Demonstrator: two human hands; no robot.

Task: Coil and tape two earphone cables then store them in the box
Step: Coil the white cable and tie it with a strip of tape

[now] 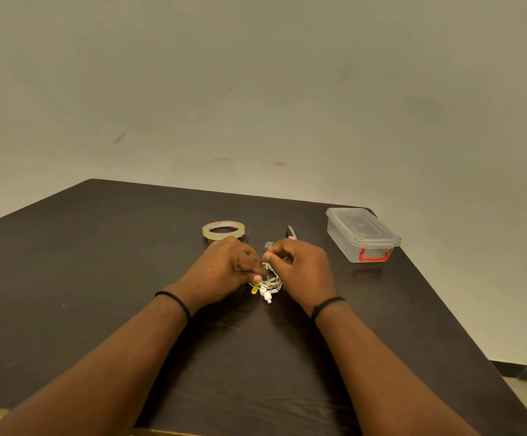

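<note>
Between both hands, left grip [224,265] and right grip [300,265] pinch the earphone cables [270,283].

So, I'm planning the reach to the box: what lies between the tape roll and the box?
In the head view, a pair of scissors lies on the table between the tape roll and the box, its handles hidden behind the right hand.

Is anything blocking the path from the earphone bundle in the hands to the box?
The table between the earphones and the box is bare. The scissors lie farther back, off that line. The box's lid is on, with its red clasp down, so it must be opened first.
</note>
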